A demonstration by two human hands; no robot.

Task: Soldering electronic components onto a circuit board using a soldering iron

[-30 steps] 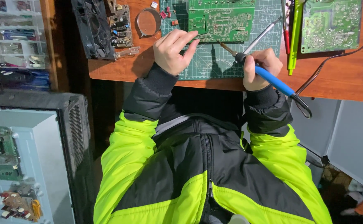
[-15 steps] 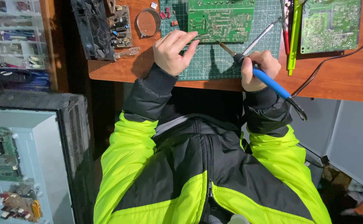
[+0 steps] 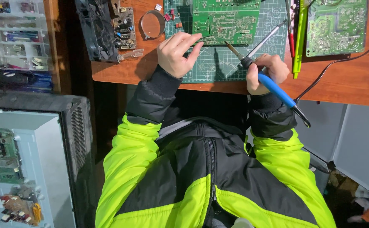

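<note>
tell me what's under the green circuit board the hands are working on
A green cutting mat with pale grid lines lies under the circuit board, on the wooden desk. The mat shows around the board's edges; whatever lies directly beneath the board is covered.

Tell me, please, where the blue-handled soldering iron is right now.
In the head view, the soldering iron is in the right hand at the desk's near edge, its tip angled up-left toward the green circuit board on the cutting mat.

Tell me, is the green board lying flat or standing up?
Flat. The green circuit board lies face-up on the cutting mat.
</note>
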